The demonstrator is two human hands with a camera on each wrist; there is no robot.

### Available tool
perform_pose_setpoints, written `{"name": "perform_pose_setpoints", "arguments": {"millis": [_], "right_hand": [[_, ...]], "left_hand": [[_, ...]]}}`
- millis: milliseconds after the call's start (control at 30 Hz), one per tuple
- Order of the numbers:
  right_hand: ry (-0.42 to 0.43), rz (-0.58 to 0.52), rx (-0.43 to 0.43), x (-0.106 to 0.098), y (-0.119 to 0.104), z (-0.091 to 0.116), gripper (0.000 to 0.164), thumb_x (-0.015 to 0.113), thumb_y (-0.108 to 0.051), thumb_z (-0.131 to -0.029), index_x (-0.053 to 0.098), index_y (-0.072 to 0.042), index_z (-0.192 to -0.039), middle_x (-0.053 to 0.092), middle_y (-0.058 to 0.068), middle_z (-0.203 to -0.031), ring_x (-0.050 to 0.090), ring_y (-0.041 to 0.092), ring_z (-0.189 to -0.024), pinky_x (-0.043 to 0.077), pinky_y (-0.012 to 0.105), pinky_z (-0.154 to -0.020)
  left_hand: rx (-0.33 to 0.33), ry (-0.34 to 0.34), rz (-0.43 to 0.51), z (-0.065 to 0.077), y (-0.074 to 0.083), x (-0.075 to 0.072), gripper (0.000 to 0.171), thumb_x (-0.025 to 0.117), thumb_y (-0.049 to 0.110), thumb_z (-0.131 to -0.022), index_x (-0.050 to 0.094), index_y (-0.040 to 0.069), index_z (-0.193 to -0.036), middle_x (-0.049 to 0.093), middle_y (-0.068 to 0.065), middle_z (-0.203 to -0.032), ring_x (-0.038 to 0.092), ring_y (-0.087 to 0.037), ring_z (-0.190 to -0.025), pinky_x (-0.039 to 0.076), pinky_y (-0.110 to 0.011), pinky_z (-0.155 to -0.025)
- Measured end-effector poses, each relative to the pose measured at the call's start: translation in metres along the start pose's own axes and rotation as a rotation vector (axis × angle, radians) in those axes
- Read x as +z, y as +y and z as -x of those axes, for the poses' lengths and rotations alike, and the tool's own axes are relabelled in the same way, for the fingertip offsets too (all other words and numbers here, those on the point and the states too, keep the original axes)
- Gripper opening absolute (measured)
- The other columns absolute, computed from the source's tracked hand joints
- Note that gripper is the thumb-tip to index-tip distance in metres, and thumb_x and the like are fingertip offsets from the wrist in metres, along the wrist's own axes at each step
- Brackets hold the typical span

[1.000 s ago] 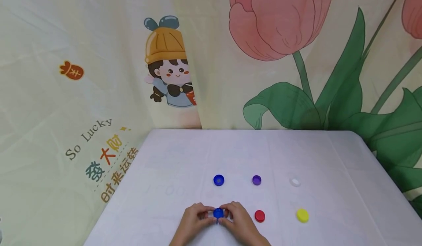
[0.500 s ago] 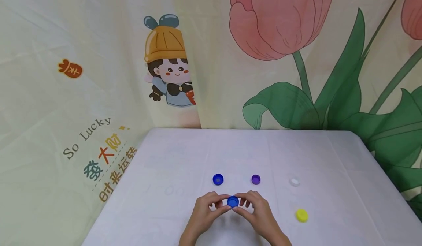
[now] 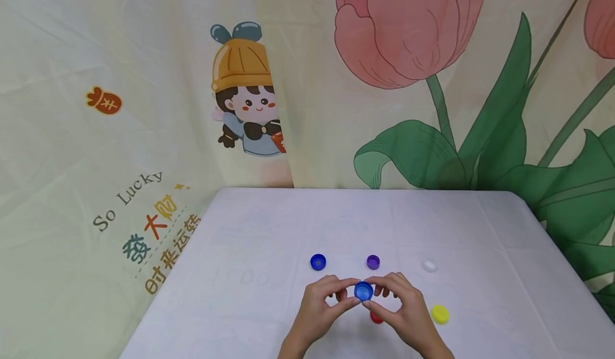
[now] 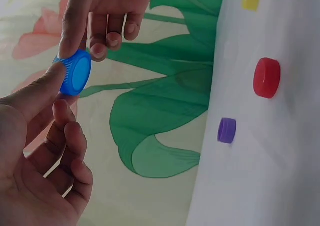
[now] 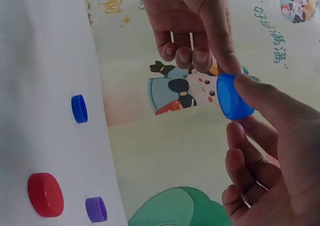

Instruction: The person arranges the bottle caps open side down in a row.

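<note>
A blue bottle cap [image 3: 363, 291] with a ribbed side is held up above the table between both hands. My left hand [image 3: 323, 306] pinches its left side with thumb and forefinger. From the right, my right hand [image 3: 402, 306] pinches the same cap the same way. In the left wrist view the blue cap [image 4: 76, 72] sits at the fingertips, well away from the tabletop. Just below the hands a red cap [image 3: 377, 318] lies on the table, partly hidden by the right thumb in the head view.
On the white table [image 3: 269, 225] a second blue cap [image 3: 318, 262], a purple cap [image 3: 373, 262] and a whitish clear cap [image 3: 430, 265] lie in a back row. To the right lies a yellow cap [image 3: 440, 314]. A printed curtain [image 3: 312, 81] hangs behind.
Both hands have lifted the blue cap from the table's near side and carried it right and slightly forward. The red cap, hidden half a second ago, is partly visible again.
</note>
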State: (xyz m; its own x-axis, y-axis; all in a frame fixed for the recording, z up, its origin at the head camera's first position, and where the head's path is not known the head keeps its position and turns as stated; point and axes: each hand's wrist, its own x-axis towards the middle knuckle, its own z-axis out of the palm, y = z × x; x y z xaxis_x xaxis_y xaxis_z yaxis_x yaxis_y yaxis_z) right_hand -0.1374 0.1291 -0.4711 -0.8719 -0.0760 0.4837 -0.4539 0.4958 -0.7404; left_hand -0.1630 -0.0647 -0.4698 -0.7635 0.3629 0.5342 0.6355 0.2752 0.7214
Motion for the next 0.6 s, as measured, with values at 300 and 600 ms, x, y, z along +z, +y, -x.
{"name": "perform_pose_setpoints", "arguments": {"millis": [300, 600], "right_hand": [[0.028, 0.014, 0.02, -0.001, 0.007, 0.009, 0.034, 0.08, -0.029, -0.07, 0.066, -0.032, -0.101, 0.057, -0.012, -0.078, 0.046, 0.005, -0.076, 0.041, 0.022, -0.063], [0.011, 0.02, 0.023, 0.001, 0.01, 0.01, 0.035, 0.08, -0.029, -0.07, 0.066, -0.032, -0.103, 0.057, -0.014, -0.079, 0.046, 0.005, -0.076, 0.041, 0.022, -0.064]], "left_hand": [[-0.199, -0.044, 0.097, -0.004, 0.02, 0.005, 0.024, 0.072, 0.013, -0.08, 0.07, 0.005, -0.102, 0.054, 0.001, -0.069, 0.05, -0.01, -0.063, 0.045, -0.024, -0.057], [-0.581, -0.09, 0.372, -0.003, 0.032, 0.002, 0.021, 0.065, 0.017, -0.087, 0.07, -0.001, -0.094, 0.062, -0.001, -0.077, 0.053, -0.009, -0.064, 0.043, -0.021, -0.058]]}}
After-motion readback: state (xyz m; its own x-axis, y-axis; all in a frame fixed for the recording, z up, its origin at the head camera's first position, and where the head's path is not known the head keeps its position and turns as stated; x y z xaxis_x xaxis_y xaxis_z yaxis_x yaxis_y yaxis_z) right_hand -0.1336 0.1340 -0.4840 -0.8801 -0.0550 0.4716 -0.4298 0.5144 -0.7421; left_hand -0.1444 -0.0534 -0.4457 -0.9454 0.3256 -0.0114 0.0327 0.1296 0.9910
